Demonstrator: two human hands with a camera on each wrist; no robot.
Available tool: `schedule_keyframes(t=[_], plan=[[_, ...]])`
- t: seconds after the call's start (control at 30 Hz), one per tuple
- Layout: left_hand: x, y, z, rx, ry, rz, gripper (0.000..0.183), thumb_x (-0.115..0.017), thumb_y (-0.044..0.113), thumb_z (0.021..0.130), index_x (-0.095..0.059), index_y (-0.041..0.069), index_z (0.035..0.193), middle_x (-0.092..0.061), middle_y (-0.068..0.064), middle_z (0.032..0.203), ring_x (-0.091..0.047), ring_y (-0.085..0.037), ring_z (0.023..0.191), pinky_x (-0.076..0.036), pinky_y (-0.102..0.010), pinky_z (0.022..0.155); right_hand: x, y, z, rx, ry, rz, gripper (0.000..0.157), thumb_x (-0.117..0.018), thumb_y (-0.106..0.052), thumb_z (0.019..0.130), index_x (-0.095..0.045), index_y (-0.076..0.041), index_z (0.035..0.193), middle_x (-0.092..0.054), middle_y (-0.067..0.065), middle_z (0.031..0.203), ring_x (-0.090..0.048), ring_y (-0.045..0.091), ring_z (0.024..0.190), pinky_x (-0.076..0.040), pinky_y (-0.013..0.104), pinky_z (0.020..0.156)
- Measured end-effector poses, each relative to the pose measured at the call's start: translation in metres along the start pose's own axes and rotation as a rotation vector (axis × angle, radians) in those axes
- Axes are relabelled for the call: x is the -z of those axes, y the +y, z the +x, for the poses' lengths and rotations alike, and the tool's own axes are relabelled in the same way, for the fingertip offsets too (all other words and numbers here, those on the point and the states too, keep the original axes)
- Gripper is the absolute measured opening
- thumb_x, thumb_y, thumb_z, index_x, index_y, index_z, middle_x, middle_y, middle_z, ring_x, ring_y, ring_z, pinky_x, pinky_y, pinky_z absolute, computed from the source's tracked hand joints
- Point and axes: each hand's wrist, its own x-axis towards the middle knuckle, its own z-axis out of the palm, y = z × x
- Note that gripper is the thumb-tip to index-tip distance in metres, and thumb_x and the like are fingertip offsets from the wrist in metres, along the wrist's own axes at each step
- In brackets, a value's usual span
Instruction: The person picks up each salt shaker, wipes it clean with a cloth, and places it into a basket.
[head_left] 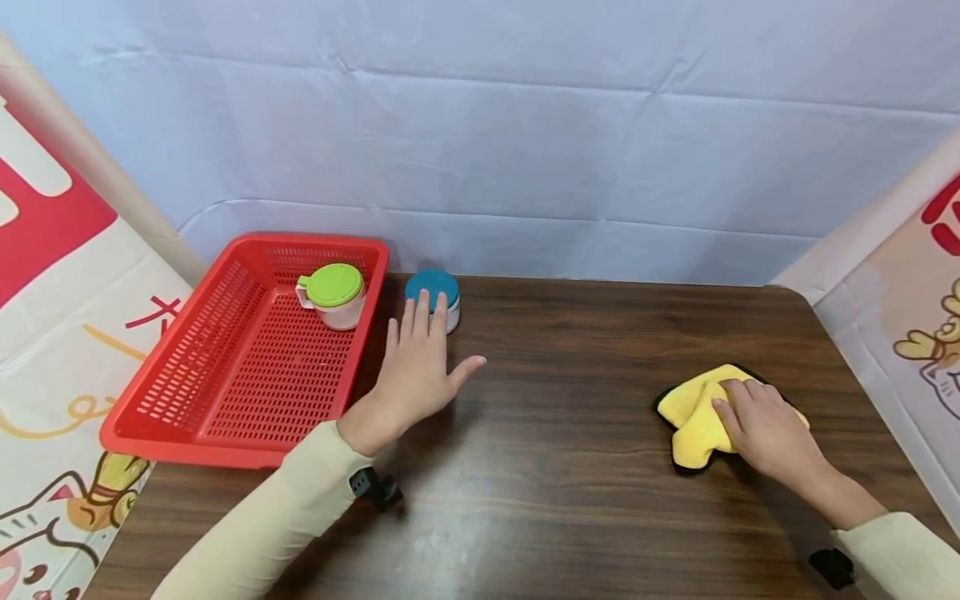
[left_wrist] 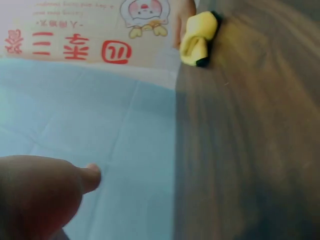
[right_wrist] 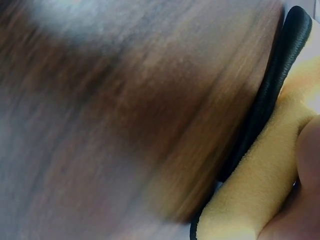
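Note:
My left hand (head_left: 415, 377) is spread with its fingers straight, reaching toward a white jar with a blue lid (head_left: 432, 284). Its fingertips overlap the jar's front in the head view, and nothing is in its grasp. At the right of the table, my right hand (head_left: 770, 429) grips a crumpled yellow cloth with black edging (head_left: 693, 412). Up close in the right wrist view, the cloth (right_wrist: 255, 185) bunches beside the fingers. The left wrist view shows the left thumb (left_wrist: 90, 177) sticking out, and the cloth (left_wrist: 200, 35) far off by the right hand.
A red plastic basket (head_left: 217, 454) occupies the table's left side. Inside it, near the back right, stands a jar with a green lid and a handle (head_left: 334, 286). The brown wooden table (head_left: 555, 467) ends at a pale cloth backdrop (head_left: 510, 150).

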Motion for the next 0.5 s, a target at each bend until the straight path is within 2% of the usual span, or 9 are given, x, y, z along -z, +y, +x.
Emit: schedule_keyframes(t=[0.13, 0.3, 0.5], plan=[[-0.021, -0.001, -0.006, -0.006, 0.103, -0.117, 0.099, -0.068, 0.051, 0.095, -0.017, -0.002, 0.16, -0.014, -0.026, 0.166, -0.017, -0.046, 0.151, -0.02, -0.064, 0.119, 0.0, -0.001, 0.0, -0.005, 0.003, 0.005, 0.02, -0.058, -0.005, 0.101, -0.053, 0.011, 0.113, -0.055, 0.022, 0.09, -0.054, 0.046, 0.087, -0.044, 0.06, 0.076], [-0.043, -0.001, -0.009, 0.021, 0.316, -0.303, 0.092, -0.073, 0.037, 0.094, -0.022, -0.003, 0.159, -0.02, -0.026, 0.163, -0.024, -0.044, 0.149, -0.029, -0.065, 0.114, 0.0, -0.001, 0.001, 0.003, 0.01, 0.004, 0.021, -0.058, -0.006, 0.101, -0.054, 0.011, 0.113, -0.056, 0.023, 0.09, -0.054, 0.046, 0.087, -0.044, 0.061, 0.076], [-0.061, -0.006, -0.002, 0.086, 0.498, -0.512, 0.087, -0.073, 0.025, 0.095, -0.02, -0.003, 0.159, -0.02, -0.024, 0.163, -0.022, -0.04, 0.149, -0.025, -0.063, 0.117, 0.0, -0.002, 0.001, -0.004, 0.005, 0.007, 0.021, -0.058, -0.005, 0.101, -0.053, 0.012, 0.113, -0.056, 0.024, 0.091, -0.054, 0.047, 0.088, -0.044, 0.061, 0.077]])
